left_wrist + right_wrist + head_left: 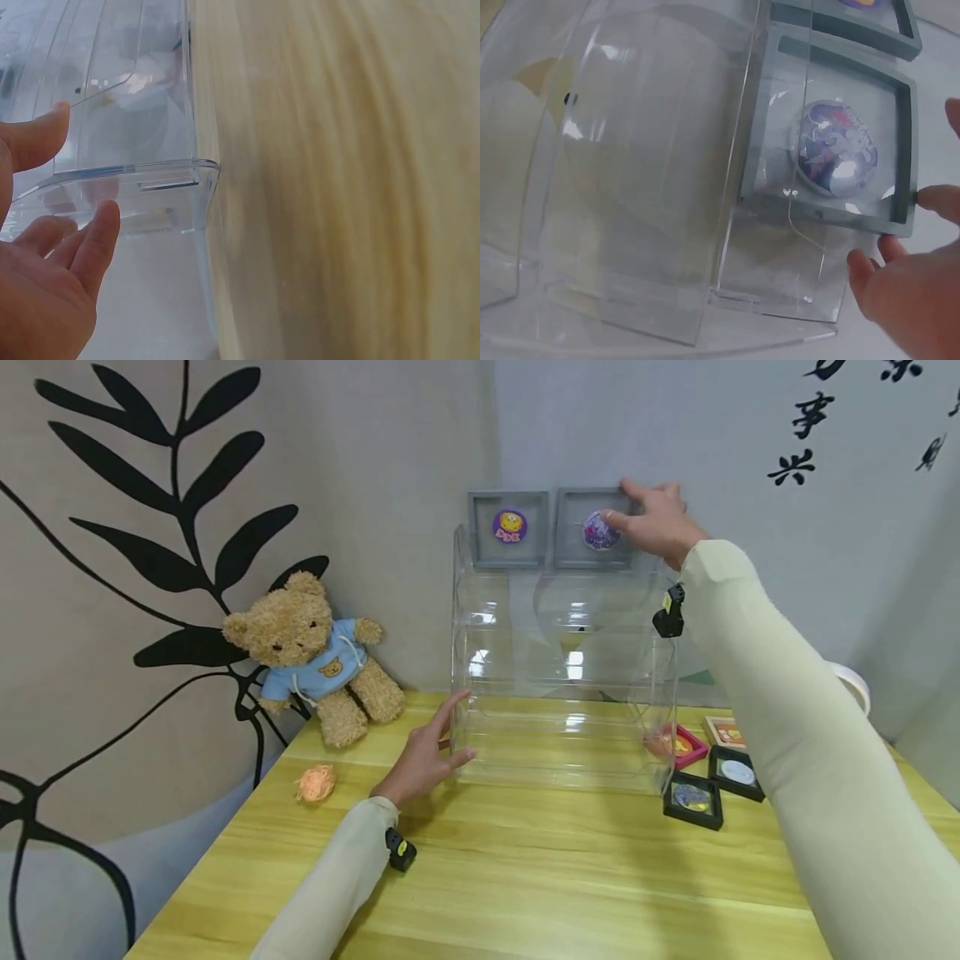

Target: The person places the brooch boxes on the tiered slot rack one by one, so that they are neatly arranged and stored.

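A clear plastic tiered display rack stands upright on the table. Two grey square frames sit side by side on its top tier: one around a round yellow-and-purple badge, the other around a round purple badge. At the upper right corner of that second frame is my right hand, an extended finger touching the top edge and the thumb in front of the badge in the head view. My left hand is at the rack's lower left side, thumb and fingers spread apart around its side panel.
Right of the rack lie black frames, a pink frame and a light wooden frame. A teddy bear in a blue top leans on the wall at left. An orange fuzzy ball lies near the table's left edge.
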The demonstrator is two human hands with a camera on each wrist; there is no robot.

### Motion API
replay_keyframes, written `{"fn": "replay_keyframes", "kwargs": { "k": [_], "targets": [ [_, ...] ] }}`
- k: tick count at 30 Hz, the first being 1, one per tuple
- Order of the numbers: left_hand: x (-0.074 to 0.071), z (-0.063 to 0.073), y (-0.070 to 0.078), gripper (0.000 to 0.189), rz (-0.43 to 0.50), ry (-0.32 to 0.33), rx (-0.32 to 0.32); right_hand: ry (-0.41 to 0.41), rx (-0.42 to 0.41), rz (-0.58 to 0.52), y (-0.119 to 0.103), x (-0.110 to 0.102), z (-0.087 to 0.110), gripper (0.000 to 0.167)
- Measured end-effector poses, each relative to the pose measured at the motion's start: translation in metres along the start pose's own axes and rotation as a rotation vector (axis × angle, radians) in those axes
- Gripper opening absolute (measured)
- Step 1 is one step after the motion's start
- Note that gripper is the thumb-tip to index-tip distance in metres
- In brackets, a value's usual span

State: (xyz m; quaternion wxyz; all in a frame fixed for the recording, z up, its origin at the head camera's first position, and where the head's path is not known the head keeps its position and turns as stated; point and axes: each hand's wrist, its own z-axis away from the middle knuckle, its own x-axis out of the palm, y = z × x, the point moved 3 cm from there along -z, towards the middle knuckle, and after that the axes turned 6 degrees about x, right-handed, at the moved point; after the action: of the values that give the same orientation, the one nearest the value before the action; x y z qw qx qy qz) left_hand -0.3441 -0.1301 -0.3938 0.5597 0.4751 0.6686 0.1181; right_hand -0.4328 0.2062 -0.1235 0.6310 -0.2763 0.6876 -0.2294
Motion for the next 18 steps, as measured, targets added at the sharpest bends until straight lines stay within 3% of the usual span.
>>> {"fn": "replay_keyframes", "kwargs": {
  "k": [5,10,18],
  "targets": [
    [0.002,-0.001,0.0,0.095,0.008,-0.008,-0.002,0.016,-0.071,0.102,0.008,-0.001,0.012,0.076],
    [0.001,0.0,0.0,0.096,0.031,-0.003,-0.045,0.095,-0.127,0.129,0.02,-0.003,0.033,0.075],
    [0.0,-0.001,0.0,0.095,0.046,-0.016,-0.063,0.174,-0.199,0.14,0.076,-0.007,0.078,0.065]
  ]
}}
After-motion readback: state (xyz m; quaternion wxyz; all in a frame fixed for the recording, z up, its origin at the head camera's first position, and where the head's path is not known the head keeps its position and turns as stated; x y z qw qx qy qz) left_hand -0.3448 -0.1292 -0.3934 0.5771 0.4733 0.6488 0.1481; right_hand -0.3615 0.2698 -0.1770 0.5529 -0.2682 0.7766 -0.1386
